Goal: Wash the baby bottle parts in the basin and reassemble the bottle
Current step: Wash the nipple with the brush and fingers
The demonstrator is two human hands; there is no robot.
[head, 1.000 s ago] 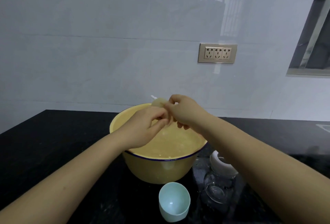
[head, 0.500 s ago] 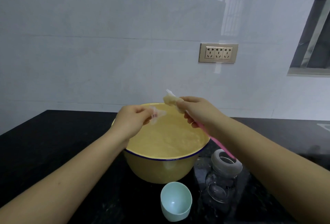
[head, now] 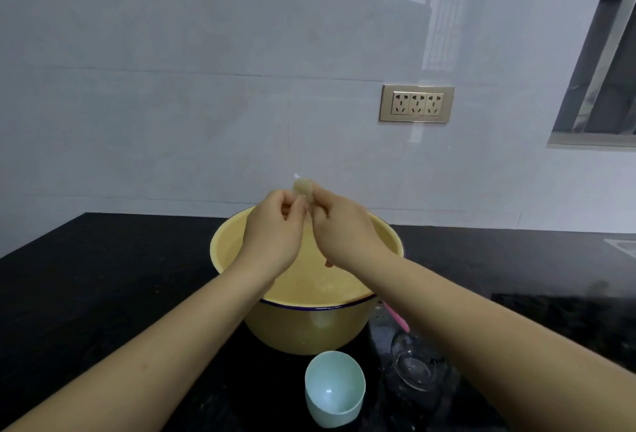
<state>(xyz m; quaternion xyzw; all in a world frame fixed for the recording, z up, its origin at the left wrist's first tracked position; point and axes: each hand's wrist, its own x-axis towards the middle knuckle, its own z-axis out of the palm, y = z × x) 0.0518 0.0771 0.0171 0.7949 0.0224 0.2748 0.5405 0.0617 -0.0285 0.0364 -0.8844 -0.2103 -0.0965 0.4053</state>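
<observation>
Meeting above the basin's far rim (head: 220,225), both hands (head: 275,228), countertop (head: 103,276) bare leftward

We hold both bare forearms extended forward, converging at centre. Left hand (head: 275,235) and right hand (head: 344,232) meet knuckle to knuckle, raised, backs toward the camera. Fingers of both are curled inward, tips pinched together at the top where the hands touch.
</observation>
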